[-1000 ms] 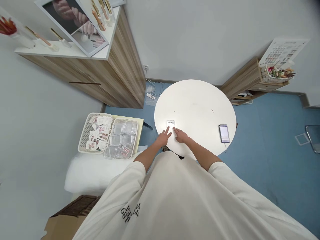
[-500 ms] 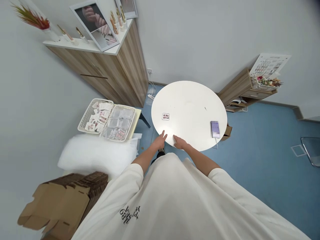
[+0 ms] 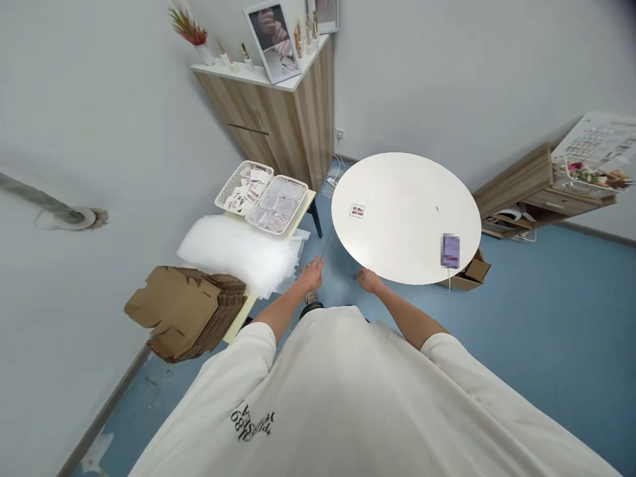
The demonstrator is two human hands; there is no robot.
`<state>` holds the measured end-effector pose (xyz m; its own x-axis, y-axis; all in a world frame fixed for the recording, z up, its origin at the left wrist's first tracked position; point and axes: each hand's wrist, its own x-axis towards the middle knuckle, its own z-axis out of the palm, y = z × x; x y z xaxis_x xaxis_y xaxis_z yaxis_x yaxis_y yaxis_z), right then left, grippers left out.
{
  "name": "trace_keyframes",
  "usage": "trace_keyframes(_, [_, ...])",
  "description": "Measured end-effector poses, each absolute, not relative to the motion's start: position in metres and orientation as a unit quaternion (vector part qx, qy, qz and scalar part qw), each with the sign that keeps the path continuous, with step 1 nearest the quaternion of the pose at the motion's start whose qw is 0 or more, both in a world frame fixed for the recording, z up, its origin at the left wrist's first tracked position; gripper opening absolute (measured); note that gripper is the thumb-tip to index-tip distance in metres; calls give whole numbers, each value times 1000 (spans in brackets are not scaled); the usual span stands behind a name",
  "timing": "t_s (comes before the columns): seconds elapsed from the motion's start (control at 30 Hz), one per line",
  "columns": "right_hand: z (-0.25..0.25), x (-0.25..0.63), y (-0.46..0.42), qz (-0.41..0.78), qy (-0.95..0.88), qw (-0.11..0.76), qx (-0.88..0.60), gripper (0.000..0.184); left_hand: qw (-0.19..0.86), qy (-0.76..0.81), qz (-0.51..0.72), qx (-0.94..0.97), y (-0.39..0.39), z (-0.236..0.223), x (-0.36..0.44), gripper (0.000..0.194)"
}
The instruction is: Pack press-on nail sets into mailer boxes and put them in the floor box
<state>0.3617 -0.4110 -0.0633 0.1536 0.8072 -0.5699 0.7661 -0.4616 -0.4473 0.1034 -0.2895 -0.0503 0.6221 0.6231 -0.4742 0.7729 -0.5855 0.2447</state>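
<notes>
My left hand [image 3: 312,273] is held over the floor between the side table and the round white table [image 3: 402,248]. It is empty, its fingers stretched out and apart. At the near edge of the round table is my right hand [image 3: 368,280], loosely bent, with nothing visible in it; whether it touches the edge I cannot tell. A small white card of press-on nails [image 3: 357,211] lies on the left part of the tabletop. On the right part is a purple blurred device [image 3: 450,252] with a white cable.
To the left, a white basket of cards [image 3: 237,199] and a basket of clear packets [image 3: 278,205] stand beside white foam sheets [image 3: 238,248] and flattened cardboard boxes [image 3: 183,311]. A wooden cabinet [image 3: 283,132] stands behind; an open carton [image 3: 472,275] sits under the round table.
The view has swung left, so the tables appear further right. Both hands have drawn back from the tabletop, the left now over the floor. The nail card stays on the table.
</notes>
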Motion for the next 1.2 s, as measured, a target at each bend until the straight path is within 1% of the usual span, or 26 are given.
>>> trace_keyframes(0.1, [-62,337,-397,410,-523,-9,-747,52,213,437,-154,860,-281,-49,70,74])
trace_keyframes(0.17, [-61,317,-385,413,-532,-10,-739,52,212,458,-147,850,-274,-48,48,73])
trace_keyframes(0.43, [-62,206,-329,415,-554,30,-721,47,200,502,-168,825,-243,-48,-44,58])
trace_keyframes(0.6, [-65,143,-288,411,-572,70,-707,47,223,490,-217,814,-217,-48,-80,48])
trace_keyframes(0.8, [-73,95,-245,397,-596,84,-693,47,243,475,-234,813,-200,-46,-97,55])
trace_keyframes(1.03, [-85,61,-221,383,-565,28,-731,48,271,469,-223,811,-194,-52,-112,59])
trace_keyframes(1.2, [-82,54,-222,338,-574,51,-744,45,291,463,-214,810,-190,-55,-117,61])
